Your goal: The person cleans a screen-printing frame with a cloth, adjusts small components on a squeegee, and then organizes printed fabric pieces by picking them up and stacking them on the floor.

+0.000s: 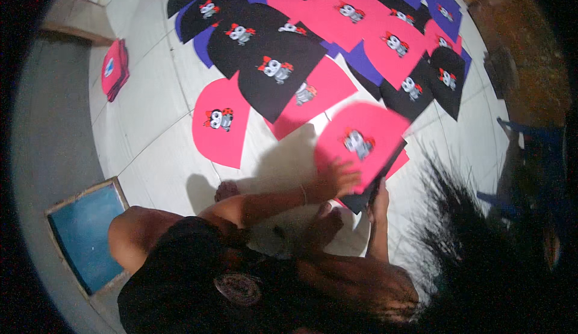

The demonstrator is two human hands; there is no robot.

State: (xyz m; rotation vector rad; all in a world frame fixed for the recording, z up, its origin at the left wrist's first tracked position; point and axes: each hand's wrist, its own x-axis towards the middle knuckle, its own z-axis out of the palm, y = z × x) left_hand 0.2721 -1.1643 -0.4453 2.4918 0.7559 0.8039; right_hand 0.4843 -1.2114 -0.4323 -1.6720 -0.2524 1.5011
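Note:
My right hand (pixel 378 203) grips the lower right edge of a small stack of dome-shaped pink and black fabric pieces. The pink piece (pixel 379 126) on top bears a printed ladybird figure with a red bow, and it is slightly blurred. Across its lower left edge lies my left hand (pixel 342 177), fingers spread. Just left of the stack, a single pink piece (pixel 208 141) rests flat on the floor. Beyond it, a black piece (pixel 265 93) overlaps another pink piece (pixel 325 96); both carry the same figure.
Many overlapping pink, black and purple pieces (pixel 355 69) cover the far tiled floor (pixel 162 135). A small pink pile (pixel 114 72) sits at far left. Near left is a framed blue-green panel (pixel 90 231). Dark hair (pixel 469 231) blocks the lower right; a blue object (pixel 524 141) stands beyond.

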